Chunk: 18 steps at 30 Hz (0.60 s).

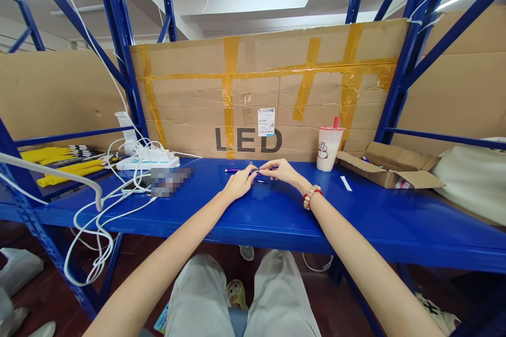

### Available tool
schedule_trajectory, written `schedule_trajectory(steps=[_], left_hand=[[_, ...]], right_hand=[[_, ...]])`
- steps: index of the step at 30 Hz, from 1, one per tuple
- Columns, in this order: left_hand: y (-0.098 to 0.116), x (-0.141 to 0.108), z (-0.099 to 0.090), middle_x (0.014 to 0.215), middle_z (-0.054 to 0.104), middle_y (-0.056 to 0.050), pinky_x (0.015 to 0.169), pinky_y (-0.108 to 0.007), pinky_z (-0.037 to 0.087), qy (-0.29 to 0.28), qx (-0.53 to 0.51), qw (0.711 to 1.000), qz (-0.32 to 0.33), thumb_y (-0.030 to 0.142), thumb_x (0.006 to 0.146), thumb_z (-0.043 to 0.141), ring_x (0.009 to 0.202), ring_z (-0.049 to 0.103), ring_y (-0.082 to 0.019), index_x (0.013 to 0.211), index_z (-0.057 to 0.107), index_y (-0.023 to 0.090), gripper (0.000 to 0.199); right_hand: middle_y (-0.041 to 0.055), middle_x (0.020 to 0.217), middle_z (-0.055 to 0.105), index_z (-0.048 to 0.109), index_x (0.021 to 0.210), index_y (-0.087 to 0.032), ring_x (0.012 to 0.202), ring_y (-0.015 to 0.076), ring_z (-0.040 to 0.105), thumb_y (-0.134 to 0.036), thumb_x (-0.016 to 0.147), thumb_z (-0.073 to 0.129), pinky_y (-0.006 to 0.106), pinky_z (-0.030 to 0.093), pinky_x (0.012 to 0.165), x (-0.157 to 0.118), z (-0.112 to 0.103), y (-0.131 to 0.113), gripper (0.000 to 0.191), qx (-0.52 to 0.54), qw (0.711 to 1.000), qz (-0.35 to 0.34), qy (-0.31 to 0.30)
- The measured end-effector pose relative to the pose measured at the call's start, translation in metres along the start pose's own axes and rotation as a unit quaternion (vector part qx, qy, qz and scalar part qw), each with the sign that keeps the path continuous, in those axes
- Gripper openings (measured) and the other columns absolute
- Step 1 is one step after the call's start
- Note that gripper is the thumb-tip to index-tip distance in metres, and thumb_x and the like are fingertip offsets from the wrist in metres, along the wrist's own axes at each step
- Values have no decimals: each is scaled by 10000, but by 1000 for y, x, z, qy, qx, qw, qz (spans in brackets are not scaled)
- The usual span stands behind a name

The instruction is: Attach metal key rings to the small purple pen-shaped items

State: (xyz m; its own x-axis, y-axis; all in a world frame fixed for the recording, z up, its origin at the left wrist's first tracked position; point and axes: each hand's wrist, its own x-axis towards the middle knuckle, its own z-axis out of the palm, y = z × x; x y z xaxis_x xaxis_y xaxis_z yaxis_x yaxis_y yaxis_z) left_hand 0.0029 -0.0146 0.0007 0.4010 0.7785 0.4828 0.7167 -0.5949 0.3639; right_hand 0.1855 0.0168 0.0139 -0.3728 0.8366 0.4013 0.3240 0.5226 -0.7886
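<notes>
Over the middle of the blue shelf table [221,210], both my hands meet fingertip to fingertip. My left hand [239,182] is closed in a pinch on a slim dark purple pen [255,172], mostly hidden by the fingers. From the other side my right hand [283,171], with a beaded bracelet [312,197] at its wrist, pinches the pen's other end. A dark blue pen piece [261,181], perhaps a cap, lies just below the fingertips. Another purple pen piece [232,170] rests on the table beyond my left hand.
Right of my hands stand a white cup [329,150] with a red straw, a paper strip [346,184] and an open cardboard box [389,176]. Tangled white cables and a power strip [148,162] lie left. A cardboard wall [190,110] closes the back.
</notes>
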Motion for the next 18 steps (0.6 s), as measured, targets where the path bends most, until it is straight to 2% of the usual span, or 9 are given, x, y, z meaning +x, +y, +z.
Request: schedule_trajectory(steps=[10, 14, 18], left_hand=[[-6, -3, 5, 718, 629, 28, 633, -238, 433, -23, -25, 999, 27, 350, 870, 353, 693, 602, -140, 969, 476, 233, 197], [-4, -3, 3, 746, 644, 21, 650, -245, 439, -29, -15, 999, 33, 344, 863, 377, 732, 613, -148, 951, 492, 234, 182], [-2, -5, 1, 840, 666, 10, 655, -250, 442, -31, 5, 999, 40, 325, 855, 405, 815, 619, -168, 945, 498, 238, 157]], right_hand=[[80, 701, 658, 700, 737, -95, 466, 88, 504, -446, 536, 726, 215, 406, 424, -5, 1, -1, 405, -31, 999, -15, -2], [89, 717, 658, 694, 692, -92, 451, 84, 504, -469, 514, 727, 220, 405, 426, -7, 2, -3, 418, -34, 999, -16, -3], [68, 650, 644, 698, 676, -97, 438, 79, 492, -470, 520, 722, 222, 405, 445, -8, 2, -3, 405, -52, 998, -16, -12]])
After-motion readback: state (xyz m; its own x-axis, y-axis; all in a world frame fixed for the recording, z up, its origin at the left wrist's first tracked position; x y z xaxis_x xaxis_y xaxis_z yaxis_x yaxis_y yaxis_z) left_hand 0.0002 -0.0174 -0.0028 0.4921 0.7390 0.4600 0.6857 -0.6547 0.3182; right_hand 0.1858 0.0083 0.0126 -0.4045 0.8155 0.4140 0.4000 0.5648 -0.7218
